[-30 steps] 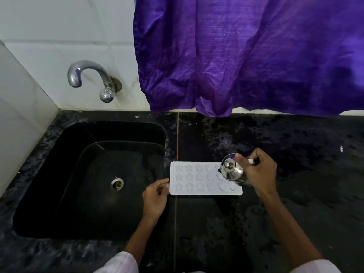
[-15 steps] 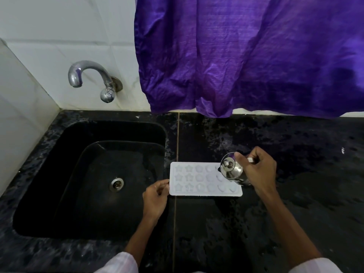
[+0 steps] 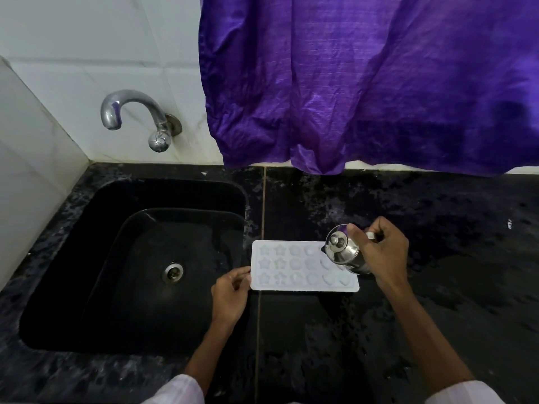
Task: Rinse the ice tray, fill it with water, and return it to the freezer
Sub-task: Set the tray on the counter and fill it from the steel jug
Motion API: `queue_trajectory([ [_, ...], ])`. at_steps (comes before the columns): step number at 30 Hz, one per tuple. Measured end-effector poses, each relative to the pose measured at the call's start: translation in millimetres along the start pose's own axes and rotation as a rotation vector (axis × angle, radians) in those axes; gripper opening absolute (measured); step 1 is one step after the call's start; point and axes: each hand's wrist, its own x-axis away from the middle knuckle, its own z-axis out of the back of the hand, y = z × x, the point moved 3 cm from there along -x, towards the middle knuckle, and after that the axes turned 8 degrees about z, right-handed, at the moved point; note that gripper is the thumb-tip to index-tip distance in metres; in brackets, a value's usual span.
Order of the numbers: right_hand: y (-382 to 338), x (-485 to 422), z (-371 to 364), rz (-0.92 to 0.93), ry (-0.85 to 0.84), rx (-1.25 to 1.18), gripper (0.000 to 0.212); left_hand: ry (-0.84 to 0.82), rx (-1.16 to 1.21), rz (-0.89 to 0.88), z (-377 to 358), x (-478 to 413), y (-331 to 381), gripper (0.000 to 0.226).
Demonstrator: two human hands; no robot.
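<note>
A white ice tray (image 3: pixel 294 266) with star, flower and heart moulds lies flat on the black counter (image 3: pixel 437 301), just right of the sink. My left hand (image 3: pixel 232 290) pinches its near left corner. My right hand (image 3: pixel 382 252) grips a small lidded steel jug (image 3: pixel 342 249) by the handle and holds it tilted left over the tray's far right cells, spout down. The jug hides part of the tray's right end. Whether water is running from the spout cannot be made out.
A black sink (image 3: pixel 134 258) with a steel drain (image 3: pixel 173 272) lies to the left, under a chrome tap (image 3: pixel 131 115) on the white tiled wall. A purple cloth (image 3: pixel 364 83) hangs over the back of the counter. The counter surface looks wet.
The jug and my right hand have crept slightly up and away over the tray's right end. My left hand and the tray have stayed put.
</note>
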Motion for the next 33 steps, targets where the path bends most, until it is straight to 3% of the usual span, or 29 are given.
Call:
queue_trajectory([
  [33, -6.1, -20.5, -9.4, 0.072, -0.022, 0.024, 0.045, 0.004, 0.030, 0.027, 1.4, -0.2, -4.0, 0.020],
])
